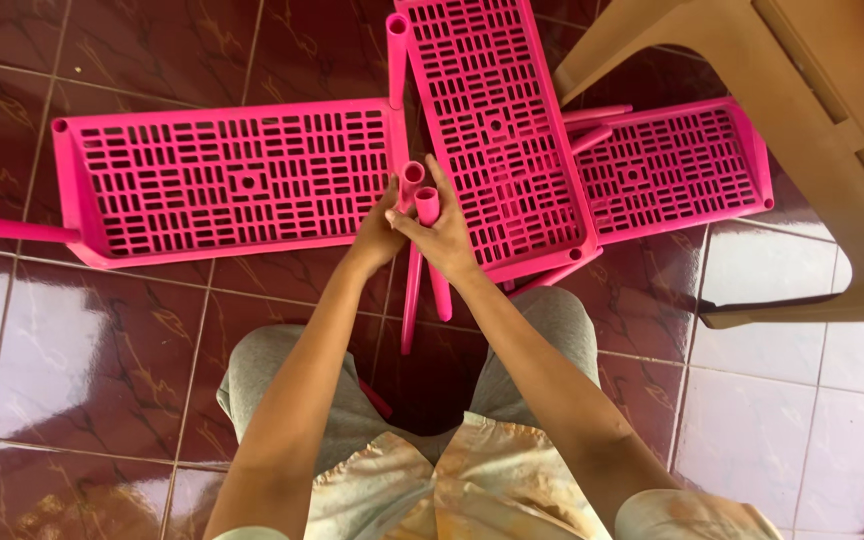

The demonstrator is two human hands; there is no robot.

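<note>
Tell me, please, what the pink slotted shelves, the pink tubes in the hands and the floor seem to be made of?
Pink slotted shelves: apparently moulded plastic, with uniform colour, regular slots and a slight sheen. Pink tubes, held by the left hand and right hand: probably the same plastic, hollow with open ends. Floor: glossy tiles, likely glazed ceramic, with grout lines and bright reflections.

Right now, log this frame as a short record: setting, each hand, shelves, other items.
setting: glossy dark red tiled floor, seen from above
left hand: grip on an upright pink tube
right hand: grip on a second pink tube
shelves: three pink slotted panels, left, middle, right
other: beige plastic furniture at upper right
</note>
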